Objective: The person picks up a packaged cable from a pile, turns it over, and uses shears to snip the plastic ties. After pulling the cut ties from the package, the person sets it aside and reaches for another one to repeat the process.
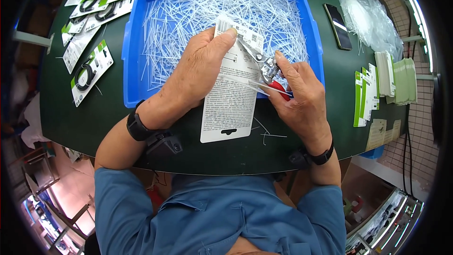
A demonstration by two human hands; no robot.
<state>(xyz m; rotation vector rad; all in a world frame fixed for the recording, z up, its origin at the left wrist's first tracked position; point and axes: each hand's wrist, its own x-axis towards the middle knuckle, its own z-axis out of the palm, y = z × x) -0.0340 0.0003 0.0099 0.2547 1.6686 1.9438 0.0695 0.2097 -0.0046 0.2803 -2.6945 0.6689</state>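
Note:
My left hand [200, 59] is closed on the upper part of a white packaging card [229, 104], its thumb pressed on the card's face. The card is densely printed and has a dark hanging slot at its near end. In my right hand [302, 94] is a pair of cutting pliers [268, 68] with red handles, partly hidden by the fingers. The pliers' jaws lie against the card just beside my left thumb. A thin white plastic tie [269, 87] runs across near my right fingers. Behind both hands, a blue tray [128, 66] holds a heap of white plastic ties [174, 23].
Cards with coiled black cables [85, 76] lie at the left and far left. A phone [338, 27], clear plastic bags [368, 14] and stacked white-and-green cards [365, 94] are on the right. Loose tie pieces [266, 134] rest on the dark green table [188, 153] nearby.

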